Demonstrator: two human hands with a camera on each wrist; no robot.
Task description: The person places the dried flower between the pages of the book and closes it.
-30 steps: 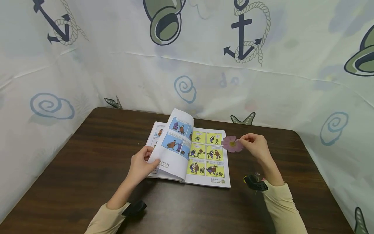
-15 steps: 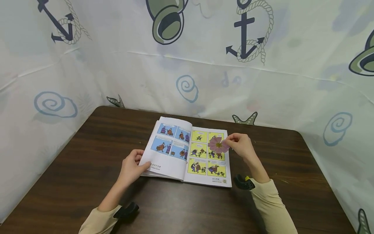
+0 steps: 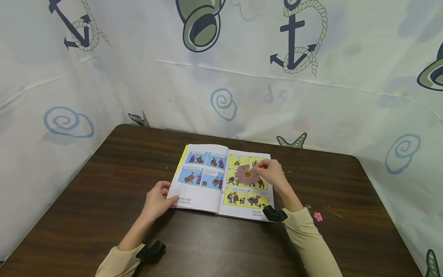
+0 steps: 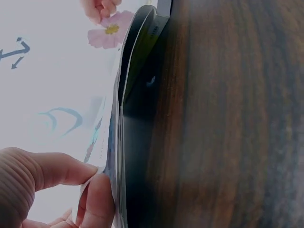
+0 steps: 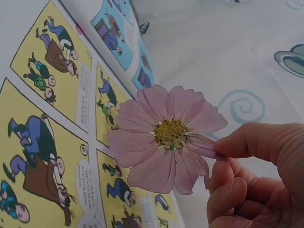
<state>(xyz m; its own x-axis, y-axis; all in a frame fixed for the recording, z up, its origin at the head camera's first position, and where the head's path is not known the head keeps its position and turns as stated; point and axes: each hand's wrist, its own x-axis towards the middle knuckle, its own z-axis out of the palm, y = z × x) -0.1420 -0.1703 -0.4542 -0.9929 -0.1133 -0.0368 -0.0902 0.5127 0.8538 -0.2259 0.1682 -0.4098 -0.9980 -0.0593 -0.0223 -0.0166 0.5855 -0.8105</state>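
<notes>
An open comic book (image 3: 200, 194) lies on the table, blue panels on its left page and yellow panels on its right. My left hand (image 3: 157, 200) pinches the lower left corner of the left page between thumb and fingers, as the left wrist view also shows. Over the right page, my right hand (image 3: 271, 174) holds a flat pink flower (image 3: 246, 175) with a yellow centre by the edge of one petal. In the right wrist view the flower (image 5: 171, 135) faces the camera, with thumb and forefinger closed on the petal at its right.
A small bright pink flower (image 3: 318, 216) lies on the dark wooden table (image 3: 194, 246) beside the right sleeve. Behind the table hangs a pale curtain (image 3: 166, 84) printed with anchors and shells.
My right hand has carried the flower leftward from beside the book to over the right page. My left hand has laid the lifted page down to the left. The small pink flower has come into view.
</notes>
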